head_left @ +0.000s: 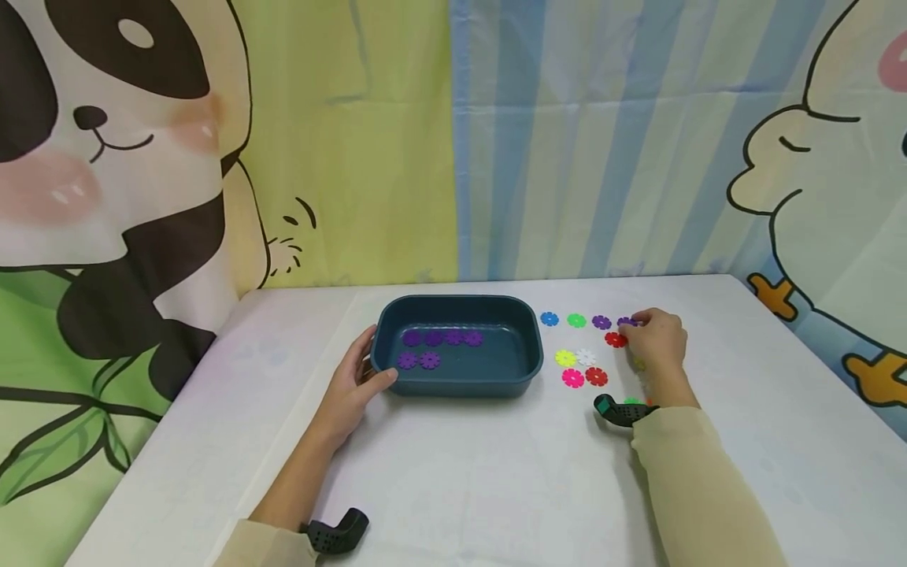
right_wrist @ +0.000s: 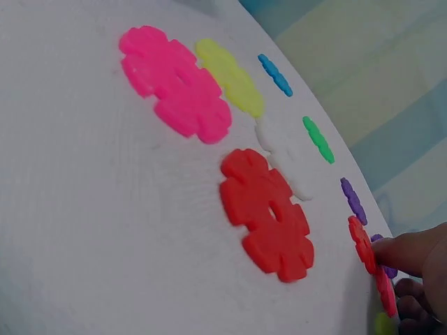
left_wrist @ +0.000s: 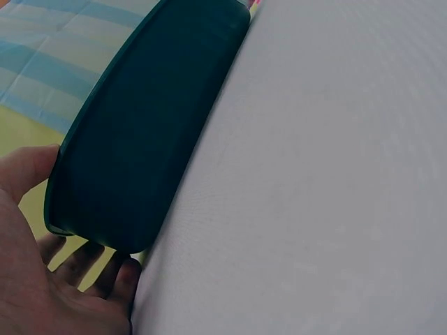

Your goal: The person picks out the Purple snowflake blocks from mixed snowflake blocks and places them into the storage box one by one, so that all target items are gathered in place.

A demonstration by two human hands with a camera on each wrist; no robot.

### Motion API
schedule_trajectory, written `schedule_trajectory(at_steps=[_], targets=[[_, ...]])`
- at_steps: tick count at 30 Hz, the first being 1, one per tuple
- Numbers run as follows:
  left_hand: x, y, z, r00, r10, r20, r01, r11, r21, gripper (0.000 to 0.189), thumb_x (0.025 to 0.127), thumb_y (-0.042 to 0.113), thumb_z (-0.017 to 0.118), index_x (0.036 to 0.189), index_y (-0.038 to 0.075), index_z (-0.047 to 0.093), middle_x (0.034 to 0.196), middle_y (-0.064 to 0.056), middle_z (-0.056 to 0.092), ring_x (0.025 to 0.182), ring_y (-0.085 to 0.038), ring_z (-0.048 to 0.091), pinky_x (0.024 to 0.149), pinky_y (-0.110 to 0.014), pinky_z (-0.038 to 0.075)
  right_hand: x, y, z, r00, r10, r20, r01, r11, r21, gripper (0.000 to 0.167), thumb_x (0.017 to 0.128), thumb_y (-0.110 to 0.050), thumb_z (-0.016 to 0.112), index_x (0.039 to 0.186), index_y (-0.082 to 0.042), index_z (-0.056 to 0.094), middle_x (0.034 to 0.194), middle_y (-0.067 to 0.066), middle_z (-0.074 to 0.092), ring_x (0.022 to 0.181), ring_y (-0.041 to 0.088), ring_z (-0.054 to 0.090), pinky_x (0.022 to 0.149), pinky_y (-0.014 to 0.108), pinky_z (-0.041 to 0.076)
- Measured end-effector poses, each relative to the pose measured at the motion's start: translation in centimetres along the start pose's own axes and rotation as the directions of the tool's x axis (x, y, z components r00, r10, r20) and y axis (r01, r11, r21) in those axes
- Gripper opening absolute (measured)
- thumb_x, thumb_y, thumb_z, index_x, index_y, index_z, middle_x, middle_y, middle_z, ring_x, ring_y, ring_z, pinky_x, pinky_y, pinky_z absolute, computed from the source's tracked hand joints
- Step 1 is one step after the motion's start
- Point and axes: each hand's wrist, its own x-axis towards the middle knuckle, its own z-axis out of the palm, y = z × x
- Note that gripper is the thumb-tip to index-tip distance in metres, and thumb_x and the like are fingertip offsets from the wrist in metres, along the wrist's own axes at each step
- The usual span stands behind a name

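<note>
A dark teal plastic basin (head_left: 457,387) stands on the table, with several purple snowflake discs (head_left: 429,361) lying on its floor in two rows. My left hand (head_left: 357,386) holds the basin's left end, thumb at the rim and the other fingers around the outer wall, as the left wrist view also shows. To the right, my right hand (head_left: 659,342) reaches down to the table and pinches a purple snowflake disc (head_left: 625,321) between thumb and fingers. A red disc (head_left: 615,339) lies right beside those fingertips, and another purple disc (head_left: 601,322) just left of them.
Between basin and right hand lie a blue disc (head_left: 549,319), a green disc (head_left: 577,320), a yellow disc (head_left: 565,358), a white disc (head_left: 586,357), a pink disc (head_left: 572,379) and a red disc (right_wrist: 269,213). More discs are partly hidden by the right wrist. A patterned curtain (head_left: 567,157) hangs behind the table.
</note>
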Motion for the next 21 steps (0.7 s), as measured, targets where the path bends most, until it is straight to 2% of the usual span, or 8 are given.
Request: schedule_trajectory(at_steps=[10,21], targets=[[-0.1,0.1,0.2,1.000,-0.010,-0.005,0.010,1.000,-0.003,0.081,0.098,0.017,0.067,0.166,0.019,0.022,0.167,-0.014,0.031,0.150,-0.035,0.039,0.102,-0.007,0.036,0.3,0.4,-0.8,0.994,-0.091,0.053,0.092,0.995,-0.024,0.047,0.101,-0.021,0.065,0.141,-0.001,0.052,0.133,0.029,0.055,0.116,0.044,0.050,0.104,0.056,0.046],[-0.1,0.1,0.2,1.000,-0.011,-0.016,0.011,1.000,0.008,0.082,0.097,0.017,0.068,0.165,0.019,0.023,0.167,-0.013,0.033,0.150,-0.033,0.039,0.103,-0.008,0.035,0.5,0.7,-1.5,0.988,-0.104,0.117,0.102,0.994,0.023,0.052,0.101,-0.026,0.066,0.143,0.000,0.053,0.131,0.030,0.057,0.113,0.042,0.054,0.099,0.051,0.052]])
